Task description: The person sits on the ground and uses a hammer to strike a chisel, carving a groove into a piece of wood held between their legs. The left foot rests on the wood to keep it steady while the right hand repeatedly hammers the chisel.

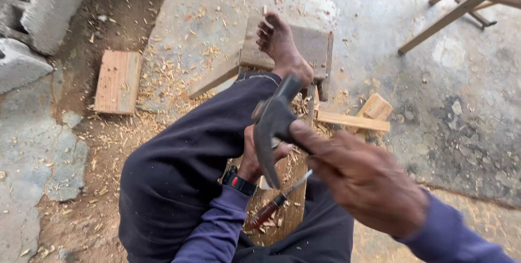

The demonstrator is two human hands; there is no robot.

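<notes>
Fingers [325, 146] of the right hand [366, 179] are clamped round the handle of a dark steel claw hammer [273, 127], whose curved head is raised and blurred just above the left hand [254, 157]. The left hand is curled together below the hammer head, on something that cannot be made out, since the head hides it; a black wristwatch with a red button [239, 181] is worn on that wrist.

Risk is judged to lie chiefly in that closeness: should the hammer come down slightly off line, the left thumb or knuckles, directly beneath the head, could be struck. The worn brown wooden plank [290, 195] under the hammer is steadied only by a bare foot [282, 46] set on its far end, beyond the hammer, so a hard blow could make it jump or slide and the toes could be caught. A red-handled screwdriver with a thin metal shaft [279, 200] lies loose on the plank just below the hammer and could be jolted off.

The hammer looks heavy and well used, its dull metal unpolished, its claw pointing away from the person. Pale wood shavings [163, 78] are scattered over the concrete floor [380, 18] left of the hammer, near a small reddish board [118, 81].
</notes>
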